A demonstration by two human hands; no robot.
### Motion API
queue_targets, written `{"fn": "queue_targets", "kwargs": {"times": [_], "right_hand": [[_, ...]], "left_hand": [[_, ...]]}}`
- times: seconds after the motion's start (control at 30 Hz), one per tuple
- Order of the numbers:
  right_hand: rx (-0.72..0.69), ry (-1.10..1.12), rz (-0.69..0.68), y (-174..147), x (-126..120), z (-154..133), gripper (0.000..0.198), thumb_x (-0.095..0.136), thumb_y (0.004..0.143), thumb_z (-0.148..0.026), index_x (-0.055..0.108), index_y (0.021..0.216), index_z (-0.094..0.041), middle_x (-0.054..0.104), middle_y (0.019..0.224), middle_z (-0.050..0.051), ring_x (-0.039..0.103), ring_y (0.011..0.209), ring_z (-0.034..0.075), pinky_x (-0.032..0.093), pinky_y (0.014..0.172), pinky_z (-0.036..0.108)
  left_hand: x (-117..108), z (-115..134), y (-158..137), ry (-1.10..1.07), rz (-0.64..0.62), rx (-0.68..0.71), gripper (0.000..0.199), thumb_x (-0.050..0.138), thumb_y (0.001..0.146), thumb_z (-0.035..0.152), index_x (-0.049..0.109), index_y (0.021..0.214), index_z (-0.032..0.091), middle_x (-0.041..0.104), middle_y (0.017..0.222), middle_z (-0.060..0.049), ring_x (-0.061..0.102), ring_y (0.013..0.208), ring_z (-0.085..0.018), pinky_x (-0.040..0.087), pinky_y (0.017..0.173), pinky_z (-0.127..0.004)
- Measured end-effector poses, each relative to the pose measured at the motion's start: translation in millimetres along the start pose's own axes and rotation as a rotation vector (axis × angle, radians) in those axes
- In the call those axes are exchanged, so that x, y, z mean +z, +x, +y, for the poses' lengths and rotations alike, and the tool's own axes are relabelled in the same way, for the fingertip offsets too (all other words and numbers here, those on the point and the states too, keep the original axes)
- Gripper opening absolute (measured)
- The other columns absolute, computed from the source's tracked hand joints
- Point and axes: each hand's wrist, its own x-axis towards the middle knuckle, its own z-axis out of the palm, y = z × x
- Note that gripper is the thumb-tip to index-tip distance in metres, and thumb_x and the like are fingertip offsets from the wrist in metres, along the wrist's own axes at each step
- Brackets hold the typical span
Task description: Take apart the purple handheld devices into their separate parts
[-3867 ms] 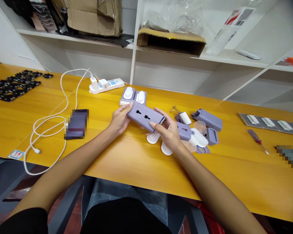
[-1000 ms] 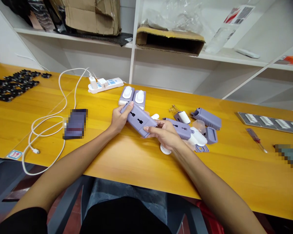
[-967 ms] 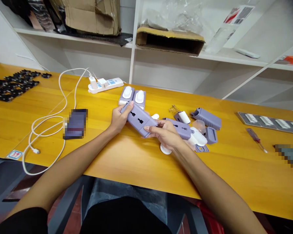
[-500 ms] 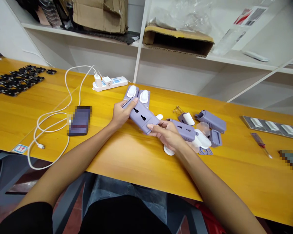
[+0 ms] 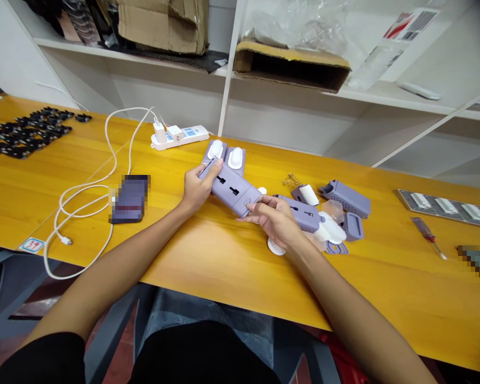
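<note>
A lavender plastic casing (image 5: 237, 190) with two dark slots is tilted above the table between my hands. My left hand (image 5: 199, 188) is closed round its far left end, thumb on top. At the near right end, my right hand (image 5: 278, 220) grips the casing's corner, its thumb and fingertips beside a small round mark there. Behind it lie two similar lavender parts with white oval pieces (image 5: 235, 158). Just right of my right hand rests another slotted lavender casing (image 5: 304, 214), among white caps (image 5: 333, 230) and a round white disc (image 5: 277, 246).
Coiled springs (image 5: 291, 181) and a perforated lavender shell (image 5: 346, 199) lie to the right, with a screwdriver (image 5: 427, 234) and a metal strip (image 5: 448, 207) beyond. On the left are a phone (image 5: 130, 198), a white cable (image 5: 60, 213), a power strip (image 5: 180, 137) and black parts (image 5: 28, 130).
My right thumb has shifted slightly right off the casing's top corner, uncovering the round mark. The casing has moved a little up and left; my left hand keeps its hold.
</note>
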Motion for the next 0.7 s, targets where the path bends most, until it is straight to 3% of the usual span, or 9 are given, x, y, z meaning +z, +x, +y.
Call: {"fn": "queue_targets", "kwargs": {"times": [0.2, 0.43, 0.6, 0.7], "right_hand": [[-0.012, -0.046, -0.025, -1.2, 3.0, 2.2, 0.041, 0.104, 0.061, -0.038, 0.075, 0.084, -0.019, 0.081, 0.095, 0.008, 0.080, 0.092, 0.029, 0.076, 0.083, 0.052], [-0.015, -0.066, -0.037, -1.7, 3.4, 1.6, 0.031, 0.098, 0.061, -0.033, 0.076, 0.079, -0.020, 0.076, 0.082, 0.003, 0.072, 0.073, 0.021, 0.070, 0.065, 0.041], [-0.043, -0.047, -0.038, -2.2, 2.9, -1.4, 0.015, 0.084, 0.065, -0.028, 0.074, 0.072, -0.020, 0.069, 0.072, 0.002, 0.062, 0.060, 0.017, 0.055, 0.047, 0.031], [-0.053, -0.021, -0.024, -2.8, 4.9, -2.4, 0.018, 0.088, 0.065, -0.029, 0.076, 0.076, -0.020, 0.071, 0.078, 0.002, 0.064, 0.064, 0.017, 0.058, 0.050, 0.031]], "left_hand": [[0.8, 9.3, -5.3, 0.057, 0.017, 0.064, 0.061, 0.092, 0.088, 0.055, 0.050, 0.060, 0.019, 0.041, 0.064, 0.003, 0.037, 0.062, -0.010, 0.031, 0.055, -0.025], [1.3, 8.6, -6.2, 0.099, -0.009, 0.100, 0.064, 0.086, 0.090, 0.063, 0.049, 0.062, 0.020, 0.042, 0.063, 0.002, 0.037, 0.062, -0.011, 0.032, 0.055, -0.026], [-1.3, 2.6, 1.7, 0.009, -0.029, -0.004, 0.073, 0.086, 0.085, 0.077, 0.045, 0.059, 0.022, 0.041, 0.058, 0.003, 0.036, 0.053, -0.009, 0.031, 0.047, -0.026], [-3.0, -3.3, 6.5, -0.047, -0.028, -0.070, 0.074, 0.088, 0.080, 0.081, 0.047, 0.060, 0.023, 0.043, 0.057, 0.003, 0.038, 0.049, -0.008, 0.030, 0.043, -0.026]]}}
